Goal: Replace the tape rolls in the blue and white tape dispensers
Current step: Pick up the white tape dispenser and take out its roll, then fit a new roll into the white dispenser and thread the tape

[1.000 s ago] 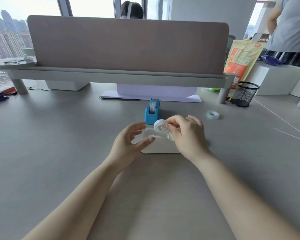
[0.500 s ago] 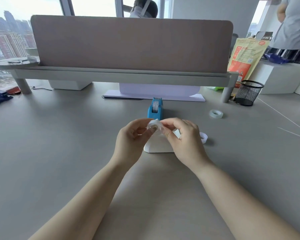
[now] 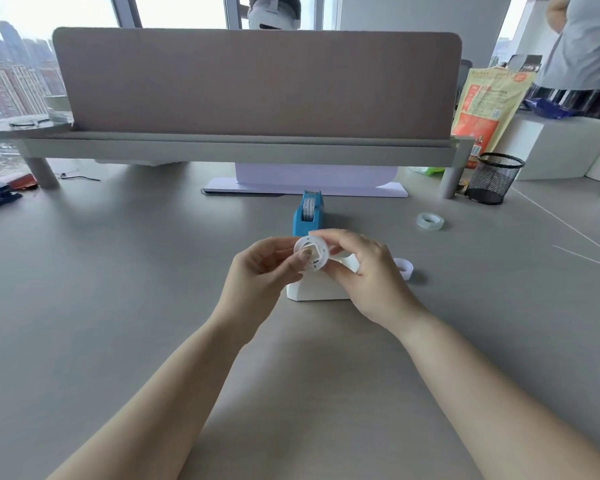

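Both hands meet just above the white tape dispenser (image 3: 317, 289), which sits on the grey desk (image 3: 125, 306). The left hand (image 3: 257, 277) has its fingers curled, with one fingertip pressed on the face of the white hub (image 3: 311, 253). The right hand (image 3: 369, 277) pinches the hub's rim from the other side.

The step looks like working the hub free of, or into, a roll. It would go best with the right hand holding the rim steady while the left pushes straight along the axle, not at a slant.

The hub's flat round face is turned toward the wearer, so its axle runs near to far. A white tape roll (image 3: 404, 268) lies flat just right of the right hand. Beyond, the blue tape dispenser (image 3: 307, 216) stands end-on, its length running away from the wearer, with a roll upright inside. A clear tape roll (image 3: 430, 221) lies flat well to its right.
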Available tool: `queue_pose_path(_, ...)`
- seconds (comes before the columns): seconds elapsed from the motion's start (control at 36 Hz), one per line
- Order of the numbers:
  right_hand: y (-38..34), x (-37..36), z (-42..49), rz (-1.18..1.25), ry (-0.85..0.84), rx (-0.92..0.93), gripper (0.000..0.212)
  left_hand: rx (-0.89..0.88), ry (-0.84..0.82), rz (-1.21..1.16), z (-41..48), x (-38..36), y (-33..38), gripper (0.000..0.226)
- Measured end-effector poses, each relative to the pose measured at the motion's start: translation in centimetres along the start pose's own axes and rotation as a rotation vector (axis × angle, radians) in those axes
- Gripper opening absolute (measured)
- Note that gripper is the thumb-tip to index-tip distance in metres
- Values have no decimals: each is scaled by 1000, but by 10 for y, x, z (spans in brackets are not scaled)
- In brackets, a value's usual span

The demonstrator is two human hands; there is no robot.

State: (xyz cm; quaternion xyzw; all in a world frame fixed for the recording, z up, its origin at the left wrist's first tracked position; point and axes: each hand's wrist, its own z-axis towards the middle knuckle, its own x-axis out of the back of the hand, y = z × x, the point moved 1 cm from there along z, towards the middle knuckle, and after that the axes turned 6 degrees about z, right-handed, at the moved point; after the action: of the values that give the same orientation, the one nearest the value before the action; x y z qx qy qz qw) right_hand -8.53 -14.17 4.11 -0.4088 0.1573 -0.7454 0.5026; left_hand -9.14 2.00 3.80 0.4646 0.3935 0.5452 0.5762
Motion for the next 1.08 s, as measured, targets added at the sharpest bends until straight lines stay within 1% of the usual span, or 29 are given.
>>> queue_pose_path(0.08, 0, 2, 0, -17, 9, 0, 28, 18, 12, -21, 0, 1, 0, 32)
queue_pose_path(0.22, 6, 9, 1, -21, 75, -57, 23, 15, 59, 37, 1, 3, -1, 22)
queue_pose_path(0.36, 9, 23, -1, 3, 148, -117, 17, -9, 57, 171, -4, -5, -3, 20)
queue_pose_path(0.44, 16, 40, -9, 37, 197, -179, 16, -51, 57, 319, -7, -16, -6, 18)
queue_pose_path(0.53, 28, 63, -23, 74, 254, -248, 15, -86, 36, 441, -8, -33, -8, 13)
queue_pose_path(0.61, 41, 84, -38, 26, 301, -305, 13, -74, -35, 489, -11, -56, -11, 10)
queue_pose_path(0.72, 57, 99, -52, 27, 333, -405, 11, -65, -117, 556, -19, -85, -18, 12)
queue_pose_path(0.86, 63, 103, -56, 62, 394, -494, 6, -131, -138, 720, -16, -104, -23, 13)
queue_pose_path(1.0, 64, 103, -56, 47, 407, -511, 5, -143, -129, 779, -12, -109, -22, 13)
queue_pose_path(1.08, 64, 103, -56, 50, 399, -521, 6, -163, -138, 772, -14, -108, -24, 11)
